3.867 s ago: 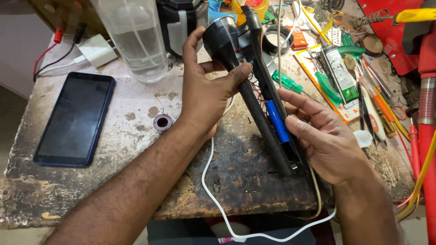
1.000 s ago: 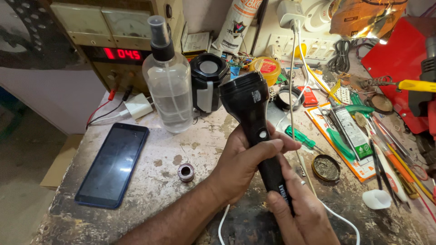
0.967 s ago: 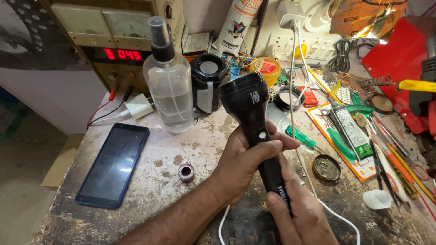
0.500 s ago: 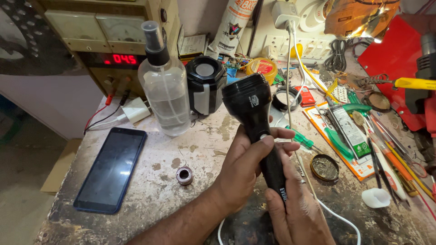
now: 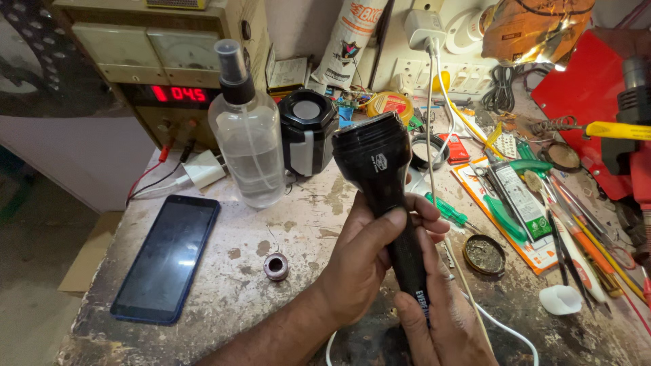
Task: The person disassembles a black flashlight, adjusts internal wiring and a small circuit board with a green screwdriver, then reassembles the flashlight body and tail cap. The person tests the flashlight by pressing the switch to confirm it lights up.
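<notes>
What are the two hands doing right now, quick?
Left hand: closed around the black flashlight, mid-body.
Right hand: closed on the flashlight's lower end.

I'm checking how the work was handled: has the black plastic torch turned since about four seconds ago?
Yes. The black plastic torch lay slanted beside the clear spray bottle, its side open on wiring; now both hands hold it more upright, closed side showing.

The black flashlight (image 5: 390, 203), held slanted and opened up with its inner parts exposed 3.9 s ago, is now closed and held nearly upright. It is gripped around the barrel by the left hand (image 5: 369, 261), while its base is clasped by the right hand (image 5: 441, 325).
</notes>
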